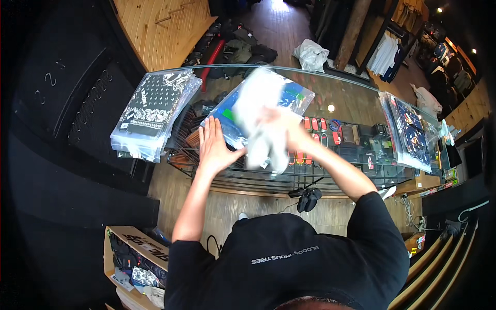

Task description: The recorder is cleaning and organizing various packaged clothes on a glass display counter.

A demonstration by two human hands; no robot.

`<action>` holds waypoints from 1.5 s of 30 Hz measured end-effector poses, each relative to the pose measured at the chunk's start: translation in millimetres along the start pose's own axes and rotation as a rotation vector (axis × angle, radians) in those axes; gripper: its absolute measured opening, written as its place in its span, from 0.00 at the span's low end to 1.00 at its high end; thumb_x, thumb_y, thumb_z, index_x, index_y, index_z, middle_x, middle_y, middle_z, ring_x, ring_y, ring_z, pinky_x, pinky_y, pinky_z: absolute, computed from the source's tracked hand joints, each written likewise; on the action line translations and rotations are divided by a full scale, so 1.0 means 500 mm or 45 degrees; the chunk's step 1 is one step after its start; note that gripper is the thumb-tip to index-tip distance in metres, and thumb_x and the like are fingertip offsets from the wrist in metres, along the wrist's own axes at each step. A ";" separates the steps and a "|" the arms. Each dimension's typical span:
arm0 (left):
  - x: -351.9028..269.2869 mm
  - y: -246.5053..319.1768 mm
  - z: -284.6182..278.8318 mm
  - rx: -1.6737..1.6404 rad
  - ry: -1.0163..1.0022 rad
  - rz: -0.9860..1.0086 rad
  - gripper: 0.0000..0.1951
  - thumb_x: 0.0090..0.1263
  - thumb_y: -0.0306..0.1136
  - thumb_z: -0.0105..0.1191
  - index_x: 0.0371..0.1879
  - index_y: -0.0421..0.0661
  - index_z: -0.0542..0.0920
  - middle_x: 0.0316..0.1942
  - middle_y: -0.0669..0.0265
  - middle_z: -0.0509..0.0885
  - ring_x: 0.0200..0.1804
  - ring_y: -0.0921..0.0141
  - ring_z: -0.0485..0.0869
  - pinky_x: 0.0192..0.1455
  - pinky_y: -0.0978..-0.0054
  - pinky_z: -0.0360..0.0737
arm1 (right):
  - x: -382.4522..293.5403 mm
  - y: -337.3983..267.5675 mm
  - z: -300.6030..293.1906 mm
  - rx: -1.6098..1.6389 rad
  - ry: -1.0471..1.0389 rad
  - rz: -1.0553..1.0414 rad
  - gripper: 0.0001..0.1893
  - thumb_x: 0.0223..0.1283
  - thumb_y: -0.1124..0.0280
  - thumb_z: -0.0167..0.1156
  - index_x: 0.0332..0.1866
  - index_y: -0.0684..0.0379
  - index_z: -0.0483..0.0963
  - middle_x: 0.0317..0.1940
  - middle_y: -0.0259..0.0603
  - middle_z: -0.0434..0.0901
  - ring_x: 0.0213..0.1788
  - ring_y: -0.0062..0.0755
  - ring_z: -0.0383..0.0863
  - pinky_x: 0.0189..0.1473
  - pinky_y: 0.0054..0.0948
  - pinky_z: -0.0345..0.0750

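My right hand (283, 126) grips a white cloth (257, 99), blurred by motion, over a blue item in a clear plastic bag (228, 116). Flat at the lower left edge of that bag lies my left hand (215, 149), its thumb spread from the fingers. The bag rests on the glass top of a display case (348, 97). Part of the bag is hidden behind the cloth and my right hand.
Bagged, black-and-white patterned fabric items (149, 104) are stacked at the counter's left end. More bagged items (410, 128) lie at the right end. Below left stands an open cardboard box (135, 236) of caps. Small red items (308, 123) show under the glass.
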State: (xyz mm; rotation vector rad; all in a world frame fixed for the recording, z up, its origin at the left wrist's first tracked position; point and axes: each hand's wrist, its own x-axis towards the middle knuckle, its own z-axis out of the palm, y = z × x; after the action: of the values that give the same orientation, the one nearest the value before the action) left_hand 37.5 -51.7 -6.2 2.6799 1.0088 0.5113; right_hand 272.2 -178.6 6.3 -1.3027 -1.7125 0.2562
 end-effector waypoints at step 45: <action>-0.007 0.035 0.016 -0.263 0.042 0.962 0.37 0.54 0.34 0.68 0.69 0.51 0.74 0.65 0.56 0.75 0.69 0.54 0.70 0.76 0.49 0.62 | -0.114 0.235 -0.267 -1.382 0.796 0.766 0.19 0.47 0.84 0.56 0.46 0.65 0.83 0.50 0.48 0.80 0.59 0.52 0.74 0.64 0.41 0.74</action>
State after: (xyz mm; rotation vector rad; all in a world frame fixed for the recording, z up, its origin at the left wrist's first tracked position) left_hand 48.6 -67.8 -8.3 2.7842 -0.0993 0.7371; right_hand 449.8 -224.8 -28.6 -2.3381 -0.8275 -0.7890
